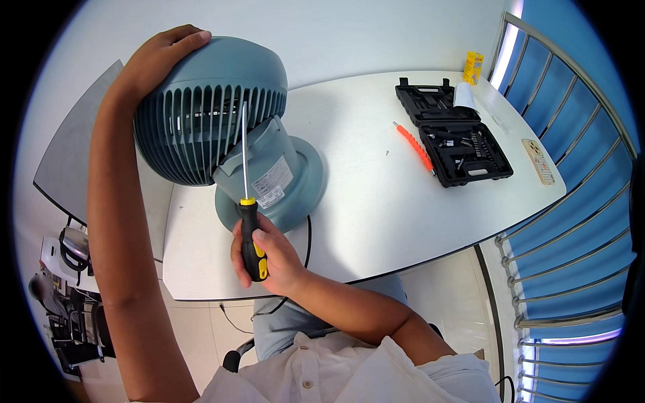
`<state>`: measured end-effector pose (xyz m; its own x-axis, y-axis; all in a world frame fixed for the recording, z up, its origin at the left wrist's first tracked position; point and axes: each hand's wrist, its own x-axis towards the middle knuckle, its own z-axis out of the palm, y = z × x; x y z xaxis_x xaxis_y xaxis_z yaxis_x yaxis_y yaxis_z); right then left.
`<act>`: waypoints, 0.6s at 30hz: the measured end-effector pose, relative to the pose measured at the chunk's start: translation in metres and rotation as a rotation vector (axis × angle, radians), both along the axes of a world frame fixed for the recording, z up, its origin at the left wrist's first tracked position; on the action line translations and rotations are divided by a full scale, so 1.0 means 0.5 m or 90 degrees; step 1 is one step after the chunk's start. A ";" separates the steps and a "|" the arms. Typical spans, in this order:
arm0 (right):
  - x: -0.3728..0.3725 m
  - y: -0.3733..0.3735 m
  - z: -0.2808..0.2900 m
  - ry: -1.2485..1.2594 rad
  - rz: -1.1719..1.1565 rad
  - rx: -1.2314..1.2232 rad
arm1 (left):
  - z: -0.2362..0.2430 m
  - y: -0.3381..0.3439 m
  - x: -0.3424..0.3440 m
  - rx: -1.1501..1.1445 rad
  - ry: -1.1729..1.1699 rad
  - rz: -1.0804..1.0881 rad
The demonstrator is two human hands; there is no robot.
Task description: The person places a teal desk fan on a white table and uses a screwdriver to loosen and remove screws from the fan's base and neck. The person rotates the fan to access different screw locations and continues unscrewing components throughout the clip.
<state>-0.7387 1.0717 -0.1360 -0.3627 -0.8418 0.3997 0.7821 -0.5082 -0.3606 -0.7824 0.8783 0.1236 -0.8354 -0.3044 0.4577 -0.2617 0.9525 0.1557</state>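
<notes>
A grey-green electric fan [201,127] stands on the white table with its slatted back and labelled stand facing me. My left hand [168,54] lies over the top of the fan's housing, fingers stretched along it. In front of the stand, my right hand [272,255] is closed round the black and yellow handle of a screwdriver [250,228]. Its long metal shaft points up across the stand, with the tip in front of the fan's slats. Whether the tip touches the fan I cannot tell.
An open black tool case [463,151] lies on the white table [363,201] at the right, beside an orange flexible shaft [414,149]. Behind it stands a yellow box [473,68]. A beige remote control [537,162] lies near the right edge. A black cord [309,242] runs off the front.
</notes>
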 end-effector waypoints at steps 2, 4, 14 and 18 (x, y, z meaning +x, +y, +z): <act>-0.007 -0.014 -0.011 -0.008 0.005 -0.023 | -0.001 0.004 0.001 0.006 -0.006 0.004; -0.006 -0.020 -0.016 -0.005 -0.009 -0.005 | 0.001 0.003 0.002 0.014 -0.016 -0.004; 0.030 -0.033 0.002 0.073 -0.231 0.164 | -0.003 -0.008 0.006 -0.011 -0.003 -0.028; 0.030 -0.020 0.022 0.093 -0.290 0.249 | 0.000 -0.006 0.005 -0.021 0.007 -0.053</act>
